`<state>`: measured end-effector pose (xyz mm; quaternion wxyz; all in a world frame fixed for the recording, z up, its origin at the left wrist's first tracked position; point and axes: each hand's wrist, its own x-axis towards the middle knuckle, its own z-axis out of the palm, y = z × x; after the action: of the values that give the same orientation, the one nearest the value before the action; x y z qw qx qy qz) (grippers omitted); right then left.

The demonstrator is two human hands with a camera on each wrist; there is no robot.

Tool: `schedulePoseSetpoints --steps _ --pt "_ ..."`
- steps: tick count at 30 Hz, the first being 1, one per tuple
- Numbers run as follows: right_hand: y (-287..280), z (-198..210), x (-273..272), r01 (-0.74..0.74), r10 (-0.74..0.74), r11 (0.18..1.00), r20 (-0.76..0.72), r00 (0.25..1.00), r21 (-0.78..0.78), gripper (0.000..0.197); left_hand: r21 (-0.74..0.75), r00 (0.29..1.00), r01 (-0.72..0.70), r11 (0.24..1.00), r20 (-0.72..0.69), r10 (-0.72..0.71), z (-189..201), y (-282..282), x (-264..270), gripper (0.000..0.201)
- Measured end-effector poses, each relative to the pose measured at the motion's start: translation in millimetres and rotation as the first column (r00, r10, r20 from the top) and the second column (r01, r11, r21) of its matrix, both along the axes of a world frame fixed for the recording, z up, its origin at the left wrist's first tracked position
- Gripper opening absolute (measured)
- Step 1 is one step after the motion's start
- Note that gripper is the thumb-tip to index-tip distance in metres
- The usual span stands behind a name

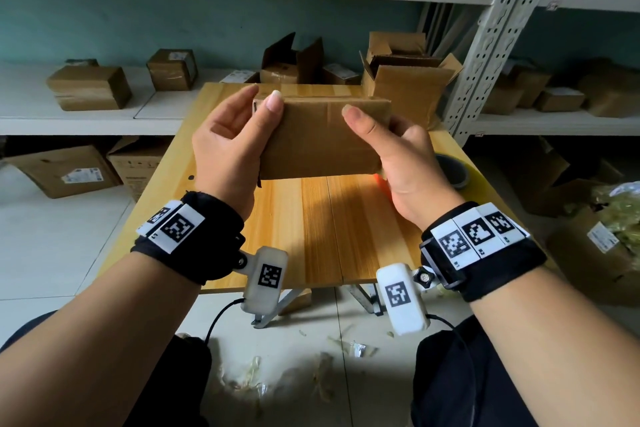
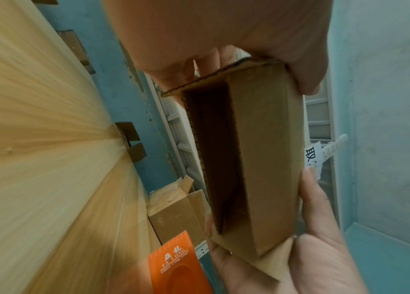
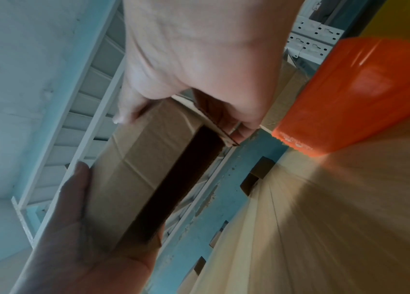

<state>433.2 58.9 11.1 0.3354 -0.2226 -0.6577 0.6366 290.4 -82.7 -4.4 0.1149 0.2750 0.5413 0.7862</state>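
- While both hands grip it, the cardboard box (image 1: 322, 139) sits at the centre of the head view, held clear above the wooden surface (image 1: 311, 229).
- The left hand (image 1: 228, 152) clasps the box's left end, with the thumb on the near face and the fingers wrapped round the far side.
- The right hand (image 1: 401, 163) clasps the right end in the same way.
- Both wrist views show one long face of the box open, with a dark, hollow inside.
- An orange item (image 2: 176, 264) lies on the surface below the right hand.
- An open carton (image 1: 408, 87) stands at the surface's far edge, right of centre.
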Motion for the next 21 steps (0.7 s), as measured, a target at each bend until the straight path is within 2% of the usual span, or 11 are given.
schedulePoseSetpoints --steps 4,7,11,13,16,21 --pt "1.3 -5.4 -5.0 -0.014 0.014 1.000 -0.004 1.000 0.026 0.084 -0.174 0.949 0.003 0.985 -0.311 -0.058 -5.7 0.2 -3.7 0.089" --pt "7.0 -8.2 -5.2 0.043 -0.047 0.991 0.024 0.999 0.130 0.096 -0.309 0.934 0.046 0.950 -0.324 -0.151 -11.2 2.9 -13.1 0.091" --pt "8.2 -10.4 -4.6 0.052 -0.080 0.942 0.072 0.994 0.331 0.112 -0.242 0.964 0.141 0.960 -0.187 -0.189 -13.1 6.3 -6.6 0.087" --pt "8.4 -13.8 -6.2 0.045 -0.085 0.926 0.091 0.992 0.374 0.112 -0.185 0.971 0.176 0.967 -0.127 -0.202 -13.1 8.6 -3.9 0.085" --pt "6.8 -15.4 -9.6 0.062 -0.075 0.966 0.041 0.996 0.251 0.102 -0.112 0.966 0.209 0.971 -0.130 -0.223 -12.2 11.8 -1.2 0.079" --pt "4.7 -14.0 -12.0 0.250 -0.237 0.944 -0.084 0.968 0.217 0.089 -0.070 0.945 0.247 0.967 -0.203 -0.256 -14.3 16.0 4.8 0.084"
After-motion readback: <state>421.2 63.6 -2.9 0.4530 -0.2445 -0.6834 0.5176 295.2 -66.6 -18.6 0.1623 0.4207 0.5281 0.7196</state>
